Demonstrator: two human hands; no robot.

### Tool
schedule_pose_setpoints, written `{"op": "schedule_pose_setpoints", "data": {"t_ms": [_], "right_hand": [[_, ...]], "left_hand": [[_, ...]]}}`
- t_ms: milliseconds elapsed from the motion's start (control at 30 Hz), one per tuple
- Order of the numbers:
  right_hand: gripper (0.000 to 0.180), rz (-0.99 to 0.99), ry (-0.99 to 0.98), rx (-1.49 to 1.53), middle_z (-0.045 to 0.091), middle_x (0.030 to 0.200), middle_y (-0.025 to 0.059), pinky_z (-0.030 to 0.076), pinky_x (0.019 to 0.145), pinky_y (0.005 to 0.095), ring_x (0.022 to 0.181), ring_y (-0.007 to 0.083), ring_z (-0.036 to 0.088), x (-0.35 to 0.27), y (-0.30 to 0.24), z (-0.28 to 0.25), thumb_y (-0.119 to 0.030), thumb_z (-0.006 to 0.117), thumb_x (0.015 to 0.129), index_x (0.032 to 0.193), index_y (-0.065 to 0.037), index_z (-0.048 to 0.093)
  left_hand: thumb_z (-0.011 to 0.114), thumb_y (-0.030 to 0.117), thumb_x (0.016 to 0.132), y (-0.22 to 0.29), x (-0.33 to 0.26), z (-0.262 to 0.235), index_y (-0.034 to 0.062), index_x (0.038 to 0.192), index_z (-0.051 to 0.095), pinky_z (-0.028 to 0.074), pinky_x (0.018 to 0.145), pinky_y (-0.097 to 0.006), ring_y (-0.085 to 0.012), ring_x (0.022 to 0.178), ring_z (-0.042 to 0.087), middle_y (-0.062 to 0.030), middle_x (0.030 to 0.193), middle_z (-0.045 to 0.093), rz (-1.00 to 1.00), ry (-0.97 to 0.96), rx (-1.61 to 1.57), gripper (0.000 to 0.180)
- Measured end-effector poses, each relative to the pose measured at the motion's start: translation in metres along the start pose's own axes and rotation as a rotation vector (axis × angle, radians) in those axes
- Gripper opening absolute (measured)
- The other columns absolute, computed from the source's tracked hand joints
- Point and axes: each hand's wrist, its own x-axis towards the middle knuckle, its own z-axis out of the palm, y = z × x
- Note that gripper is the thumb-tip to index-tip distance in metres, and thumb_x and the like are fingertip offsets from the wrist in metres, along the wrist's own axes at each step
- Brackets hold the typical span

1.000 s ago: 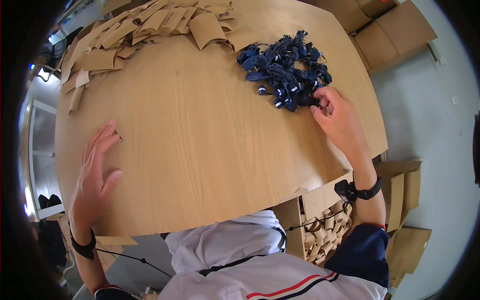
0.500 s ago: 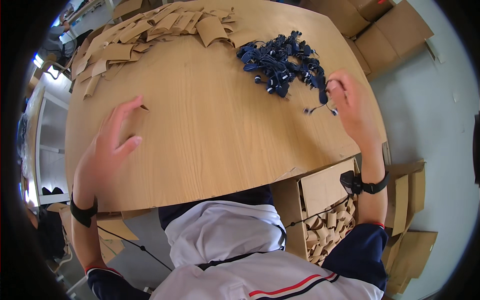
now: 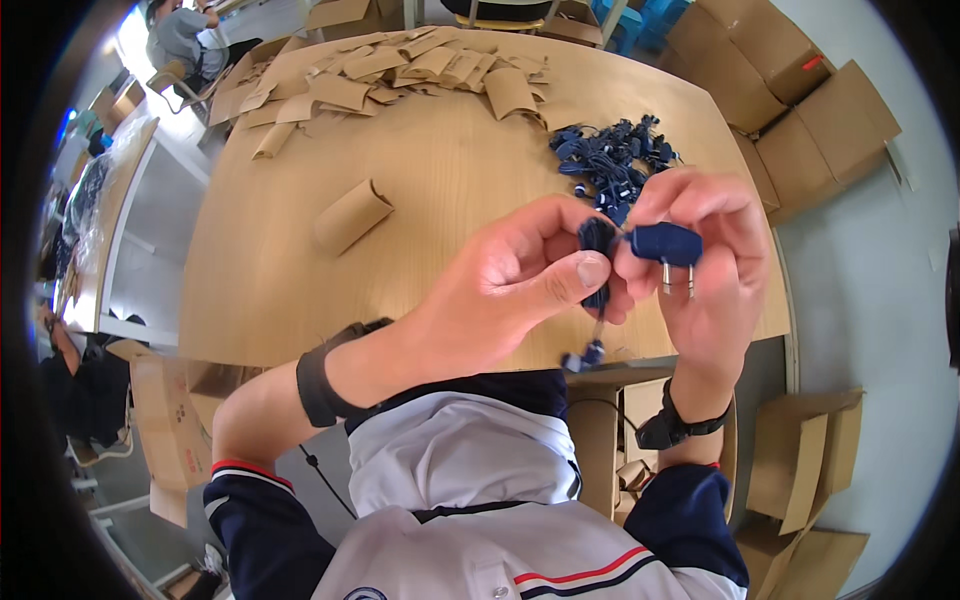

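Note:
Both my hands are raised over the front right of the table, holding one set of dark blue earphones. My left hand [image 3: 510, 285] pinches the bundled cable [image 3: 597, 262] between thumb and fingers. The dark blue two-pin plug [image 3: 665, 245] rests against the fingers of my right hand [image 3: 715, 255], its metal pins pointing down. Below the bundle dangle the earbuds [image 3: 584, 357]. Behind my hands lies a heap of similar earphones [image 3: 610, 155]. One flattened brown cardboard sleeve [image 3: 352, 218] lies alone to the left of my left hand.
A spread of brown cardboard sleeves [image 3: 430, 65] covers the far side of the table [image 3: 440, 160]. Cardboard boxes stand right of the table [image 3: 790, 130], and open cartons [image 3: 800, 450] lower down. By my right knee is a box with sleeves [image 3: 635, 475]. Another person [image 3: 185, 45] sits far left.
My hands have come together from opposite sides of the table. My right hand has brought earphones from the heap, and my left now grips their cable. A lone sleeve shows where my left hand was.

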Motion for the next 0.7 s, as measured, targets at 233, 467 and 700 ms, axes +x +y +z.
{"op": "schedule_pose_setpoints", "data": {"t_ms": [233, 467, 700], "right_hand": [[0.025, -0.227, 0.273, -0.123, 0.06, 0.091, 0.0147, 0.049, 0.056, 0.0228, 0.067, 0.0133, 0.059, -0.026, 0.02, 0.029, -0.011, 0.074, 0.084, 0.099, 0.001, 0.058], [0.027, 0.023, 0.325, -0.349, 0.06, 0.079, 0.0074, 0.044, 0.046, 0.0207, 0.055, 0.0089, 0.056, -0.039, 0.033, 0.051, 0.002, 0.071, 0.082, 0.105, -0.001, 0.057], [0.019, 0.31, 0.28, -0.362, 0.06, 0.071, 0.0033, 0.038, 0.042, 0.0193, 0.048, 0.0064, 0.051, -0.022, 0.025, 0.061, 0.001, 0.064, 0.084, 0.103, 0.001, 0.059]], "left_hand": [[0.062, -0.005, 0.089, 0.02, -0.022, 0.016, 0.0019, 0.13, 0.043, 0.053, 0.085, -0.03, -0.0177, 0.098, 0.066, -0.0143, 0.11, 0.067, -0.06, 0.389, 0.191, 0.045], [0.061, -0.001, 0.09, 0.011, -0.038, 0.015, 0.0051, 0.144, 0.028, 0.053, 0.077, -0.029, -0.0204, 0.087, 0.07, -0.0124, 0.116, 0.069, 0.149, 0.447, 0.796, 0.064], [0.055, 0.0, 0.089, 0.015, -0.054, 0.019, -0.0031, 0.151, 0.015, 0.054, 0.073, -0.037, -0.0346, 0.099, 0.065, -0.0238, 0.128, 0.056, 0.094, 0.238, 1.348, 0.074]]}}
